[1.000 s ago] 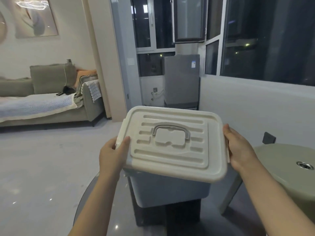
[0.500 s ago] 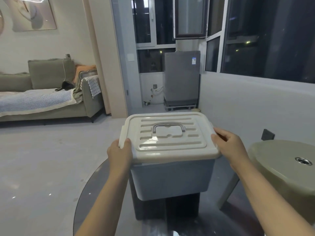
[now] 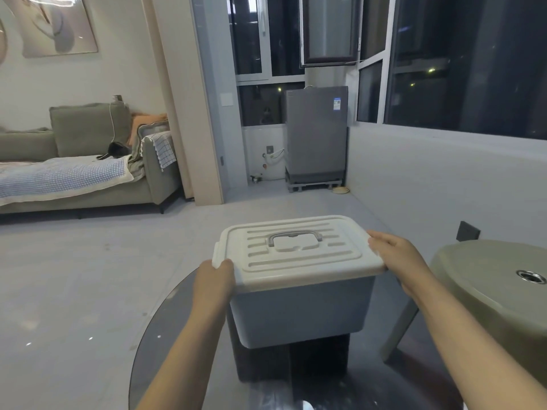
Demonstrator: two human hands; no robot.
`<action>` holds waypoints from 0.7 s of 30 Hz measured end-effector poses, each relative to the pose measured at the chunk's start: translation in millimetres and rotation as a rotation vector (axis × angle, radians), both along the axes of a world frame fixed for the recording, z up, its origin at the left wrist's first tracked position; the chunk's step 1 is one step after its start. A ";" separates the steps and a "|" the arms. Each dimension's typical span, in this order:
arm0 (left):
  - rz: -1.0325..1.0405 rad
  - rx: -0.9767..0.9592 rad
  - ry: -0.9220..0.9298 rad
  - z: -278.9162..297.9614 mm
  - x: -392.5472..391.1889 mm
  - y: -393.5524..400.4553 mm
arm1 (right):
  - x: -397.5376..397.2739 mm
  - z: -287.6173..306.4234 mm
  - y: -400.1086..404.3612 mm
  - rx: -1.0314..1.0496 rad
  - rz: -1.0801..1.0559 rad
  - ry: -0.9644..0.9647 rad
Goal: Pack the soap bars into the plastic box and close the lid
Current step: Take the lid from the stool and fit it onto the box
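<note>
Pale grey floor tiles (image 3: 88,276), smooth and faintly glossy, fill the left and middle of the frame, and dark window panes (image 3: 461,63) run across the upper right above a plain white wall. A soft olive sofa (image 3: 88,161) with a waffle-textured white throw sits at the middle left. A boxy brushed-grey appliance (image 3: 316,134) stands in the alcove at centre top. A round dark glass table (image 3: 165,329) curves through the lower centre, and a matte olive plastic stool (image 3: 485,279) with a metal-ringed hole sits at the right edge. On the table, over its dark pedestal, is the plastic box (image 3: 299,309), a smooth blue-grey tub with rounded corners, tapering downward. The lid (image 3: 299,253) lies flat on top of it, cream-white, ribbed with raised bars around a folded grey handle (image 3: 294,236). The left hand (image 3: 214,281) is at the lid's near-left corner, thumb on top of the rim, gripping the edge; the other fingers are hidden beneath. The right hand (image 3: 399,255) lies against the lid's right edge, fingers curled over the rim and pressing on it. The soap bars cannot be seen with the lid on.
</note>
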State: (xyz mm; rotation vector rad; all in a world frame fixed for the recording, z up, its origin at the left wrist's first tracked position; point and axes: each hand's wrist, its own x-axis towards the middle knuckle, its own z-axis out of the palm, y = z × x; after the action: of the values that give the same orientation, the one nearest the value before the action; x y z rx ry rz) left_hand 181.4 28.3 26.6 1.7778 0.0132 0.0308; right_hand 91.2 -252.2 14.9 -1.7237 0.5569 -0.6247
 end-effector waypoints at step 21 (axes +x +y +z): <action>0.020 -0.369 0.155 -7.6 21.7 28.9 | 9.6 -9.3 29.2 0.347 0.094 -0.054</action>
State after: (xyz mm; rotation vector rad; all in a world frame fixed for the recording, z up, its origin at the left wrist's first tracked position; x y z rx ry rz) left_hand 203.1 57.2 19.1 1.4080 0.1401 -0.0903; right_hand 100.8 -223.1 5.6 -1.3942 0.5102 -0.4746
